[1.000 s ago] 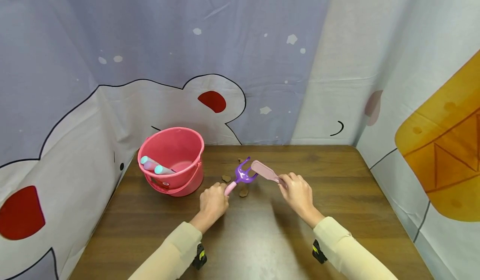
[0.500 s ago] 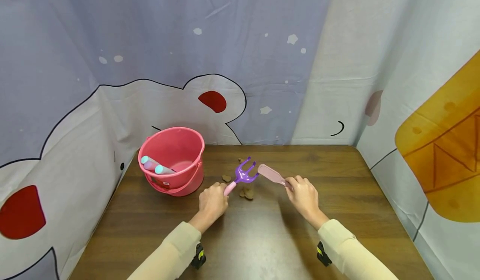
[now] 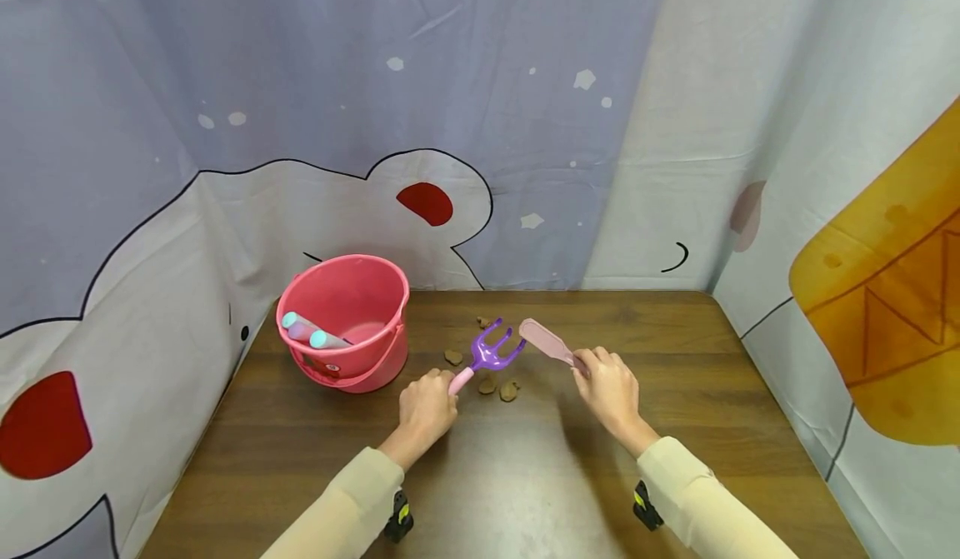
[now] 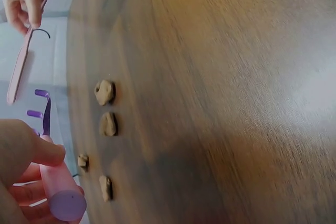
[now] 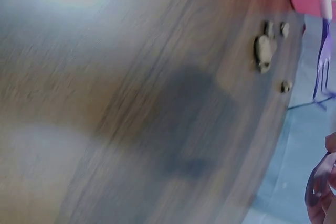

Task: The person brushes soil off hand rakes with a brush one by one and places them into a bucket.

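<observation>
My left hand grips the pink handle of a toy hand fork, its purple tines raised toward the far right. Its thumb and fingers wrap the handle in the left wrist view. In my right hand is a pale pink toy shovel with a flat, narrow blade. The blade's tip is close to the fork's right tine; touching or apart, I cannot tell. Small brown lumps lie about the fork: one lump left of it, one behind, and two in front, a lump and another lump.
A pink bucket stands at the table's back left, its handle hanging down in front. Two tools with pale blue-ended handles lean inside it. Printed cloth surrounds the wooden table at the back and sides.
My right hand has drawn the shovel rightward, off the fork's tines. A lump unseen a second ago now lies in front of the fork, right of another one. The left hand has barely moved.
</observation>
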A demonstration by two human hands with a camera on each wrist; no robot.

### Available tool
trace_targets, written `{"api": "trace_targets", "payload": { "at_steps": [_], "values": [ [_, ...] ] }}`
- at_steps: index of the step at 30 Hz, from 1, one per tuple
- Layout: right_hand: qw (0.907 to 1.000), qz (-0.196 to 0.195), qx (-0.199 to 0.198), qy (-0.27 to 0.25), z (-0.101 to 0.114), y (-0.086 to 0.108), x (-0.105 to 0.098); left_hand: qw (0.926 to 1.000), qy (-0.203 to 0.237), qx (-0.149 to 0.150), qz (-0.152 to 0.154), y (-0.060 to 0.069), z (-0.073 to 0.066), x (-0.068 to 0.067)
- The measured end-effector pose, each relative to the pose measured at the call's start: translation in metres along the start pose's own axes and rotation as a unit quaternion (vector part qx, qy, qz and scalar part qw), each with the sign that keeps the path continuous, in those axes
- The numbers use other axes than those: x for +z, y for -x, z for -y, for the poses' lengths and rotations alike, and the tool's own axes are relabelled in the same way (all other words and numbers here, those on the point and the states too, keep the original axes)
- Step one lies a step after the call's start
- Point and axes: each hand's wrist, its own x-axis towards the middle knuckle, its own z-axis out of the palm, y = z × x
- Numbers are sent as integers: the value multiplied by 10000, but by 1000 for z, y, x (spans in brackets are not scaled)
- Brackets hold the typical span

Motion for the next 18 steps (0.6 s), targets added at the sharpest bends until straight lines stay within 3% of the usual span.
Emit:
{"api": "trace_targets", "payload": {
  "at_steps": [11, 18],
  "values": [
    [9983, 152, -374, -423, 36, -5, 8, 10000, 78, 49, -6, -1, -17, 3],
    [9975, 241, -480, -467, 44, 1, 11, 9999, 63, 122, 29, 0, -24, 3]
  ]
}}
